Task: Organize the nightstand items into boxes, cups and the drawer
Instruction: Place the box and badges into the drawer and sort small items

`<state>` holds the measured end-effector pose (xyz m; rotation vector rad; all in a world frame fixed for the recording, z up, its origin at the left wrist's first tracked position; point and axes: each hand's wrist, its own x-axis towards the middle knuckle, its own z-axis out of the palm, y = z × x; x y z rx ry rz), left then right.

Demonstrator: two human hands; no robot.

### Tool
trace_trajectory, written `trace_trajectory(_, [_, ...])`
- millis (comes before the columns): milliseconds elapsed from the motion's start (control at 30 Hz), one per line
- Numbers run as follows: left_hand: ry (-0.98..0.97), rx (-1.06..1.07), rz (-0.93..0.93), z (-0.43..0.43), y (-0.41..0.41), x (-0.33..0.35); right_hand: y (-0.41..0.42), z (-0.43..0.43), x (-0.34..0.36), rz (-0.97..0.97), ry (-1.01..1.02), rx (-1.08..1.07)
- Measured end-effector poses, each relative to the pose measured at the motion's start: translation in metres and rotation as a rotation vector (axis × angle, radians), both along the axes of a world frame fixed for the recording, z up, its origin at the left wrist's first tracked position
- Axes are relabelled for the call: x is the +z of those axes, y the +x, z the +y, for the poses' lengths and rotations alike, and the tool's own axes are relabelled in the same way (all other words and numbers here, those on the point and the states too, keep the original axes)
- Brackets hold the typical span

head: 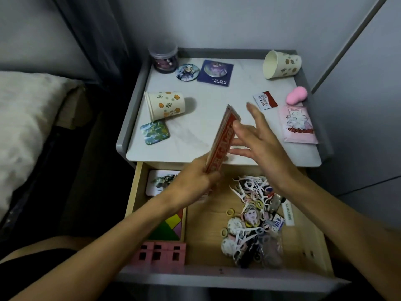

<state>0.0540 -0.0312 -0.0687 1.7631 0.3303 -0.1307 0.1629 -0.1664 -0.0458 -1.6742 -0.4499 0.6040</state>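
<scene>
My left hand (pixel 195 181) grips the near end of a flat red packet (pixel 221 140), held on edge above the front rim of the nightstand top (pixel 217 96). Just right of the packet is my right hand (pixel 256 135), fingers spread and straight, and I cannot tell whether they touch it. Below, the open drawer (pixel 208 227) holds a pile of floss picks, hair rings and badges (pixel 253 220), a coloured tangram puzzle (pixel 171 227), a pink box (pixel 160 253) and a picture coaster (pixel 162 181).
On the top lie two tipped paper cups (pixel 165 106) (pixel 282 64), a clear jar (pixel 163 59), a round badge (pixel 187 71), a blue badge card (pixel 217 72), a square leaf coaster (pixel 155 132), a red-white sachet (pixel 264 100), a pink sponge (pixel 296 95) and a pink packet (pixel 299 124). The bed (pixel 28 118) is to the left.
</scene>
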Motion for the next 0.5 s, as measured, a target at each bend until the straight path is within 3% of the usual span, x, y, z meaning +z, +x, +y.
trace_trajectory(200, [0.264,-0.084,0.03,-0.005,-0.002,-0.011,-0.02,0.006,-0.01,-0.181,0.043,0.015])
trace_trajectory(500, [0.053,0.064,0.156,-0.01,-0.001,-0.009,-0.027,0.008,-0.004,-0.297,0.124,-0.154])
